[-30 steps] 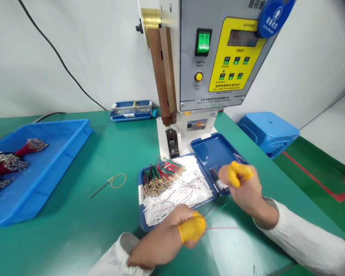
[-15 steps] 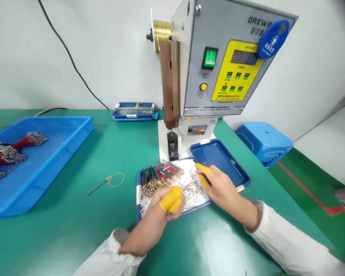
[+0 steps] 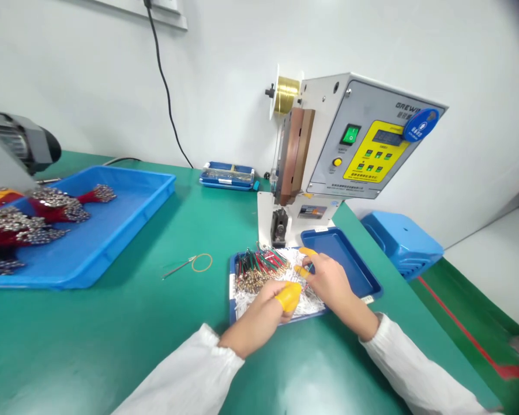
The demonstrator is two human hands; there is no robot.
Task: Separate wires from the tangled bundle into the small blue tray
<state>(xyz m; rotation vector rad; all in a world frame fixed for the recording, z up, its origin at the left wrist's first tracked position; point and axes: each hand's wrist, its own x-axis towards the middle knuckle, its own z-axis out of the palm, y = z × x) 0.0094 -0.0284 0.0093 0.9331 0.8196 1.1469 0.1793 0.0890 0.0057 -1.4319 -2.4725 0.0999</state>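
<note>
My left hand (image 3: 266, 311) rests curled on the near edge of a small blue tray (image 3: 231, 288), a yellow finger cot on its thumb. My right hand (image 3: 328, 281) lies over the tray's right side, its cotted thumb and forefinger close together in a heap of white wire pieces (image 3: 247, 302). A bundle of red and green wires (image 3: 255, 266) with metal ends fills the tray's far left. Whether either hand holds a wire is too small to see.
A grey crimping machine (image 3: 363, 144) with a yellow panel stands behind the tray, a second blue tray (image 3: 350, 271) at its foot. A large blue bin (image 3: 125, 219) of terminal bundles sits left. A rubber band (image 3: 202, 263) lies on the green mat; a blue box (image 3: 402, 242) is right.
The view has pulled back and tilted up. My right hand moved from the second tray onto the white pieces; my left hand went from the mat up to the tray's near edge.
</note>
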